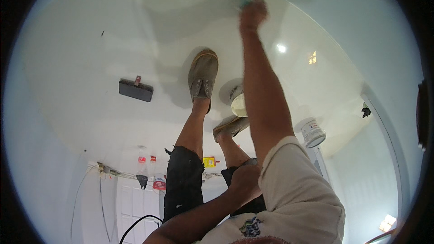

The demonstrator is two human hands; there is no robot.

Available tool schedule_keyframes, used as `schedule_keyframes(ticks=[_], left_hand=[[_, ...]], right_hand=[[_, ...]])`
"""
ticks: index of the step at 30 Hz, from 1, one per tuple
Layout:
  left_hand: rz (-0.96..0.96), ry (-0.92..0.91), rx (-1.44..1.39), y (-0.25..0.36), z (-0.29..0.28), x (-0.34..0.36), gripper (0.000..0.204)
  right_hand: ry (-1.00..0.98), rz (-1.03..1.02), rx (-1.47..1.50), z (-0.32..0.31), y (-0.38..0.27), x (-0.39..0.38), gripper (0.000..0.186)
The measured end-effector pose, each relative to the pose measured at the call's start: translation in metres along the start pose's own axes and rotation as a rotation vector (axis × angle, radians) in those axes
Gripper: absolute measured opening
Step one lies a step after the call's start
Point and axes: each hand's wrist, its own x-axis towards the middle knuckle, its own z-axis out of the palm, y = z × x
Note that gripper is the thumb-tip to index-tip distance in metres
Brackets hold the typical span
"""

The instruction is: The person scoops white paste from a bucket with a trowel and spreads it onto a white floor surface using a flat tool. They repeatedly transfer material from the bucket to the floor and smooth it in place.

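Note:
My right hand (253,14), blurred by motion, is stretched far ahead over the glossy white floor (181,0), close to the foot of the wall. Its fingers are closed on a small teal-green thing (247,0), too smeared to name. A shadow spreads on the surface beside it. My left hand (246,182) rests against my right knee, its fingers mostly hidden. Between my legs and the right arm stands a small tub (238,105) with pale, cream-coloured stuff showing, partly covered by the forearm. My two grey-brown shoes (203,70) are planted on the floor.
At left lies a dark rectangular float (135,90) with a reddish handle. A white bucket (313,133) stands at right. Bottles (159,178), a yellow packet (209,161) and loose cables (110,170) lie nearer me. The pale wall (343,13) curves along the right.

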Motion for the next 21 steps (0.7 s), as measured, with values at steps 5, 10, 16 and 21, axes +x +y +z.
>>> schedule_keyframes(ticks=[5, 10, 16, 21], left_hand=[[-0.135, 0.347, -0.557, -0.052, 0.066, -0.012, 0.036], [-0.115, -0.039, 0.003, 0.001, -0.018, 0.005, 0.031], [-0.084, -0.165, 0.109, 0.006, -0.019, 0.01, 0.024], [-0.012, -0.036, 0.021, -0.016, 0.006, 0.002, 0.031]], right_hand=[[-0.3, 0.076, 0.569, 0.001, -0.225, -0.051, 0.024], [-0.035, 0.519, 0.824, -0.055, -0.019, -0.053, 0.03], [0.128, 0.681, 1.02, -0.121, 0.118, -0.034, 0.027], [-0.214, 0.033, 0.14, -0.03, -0.039, -0.068, 0.027]])
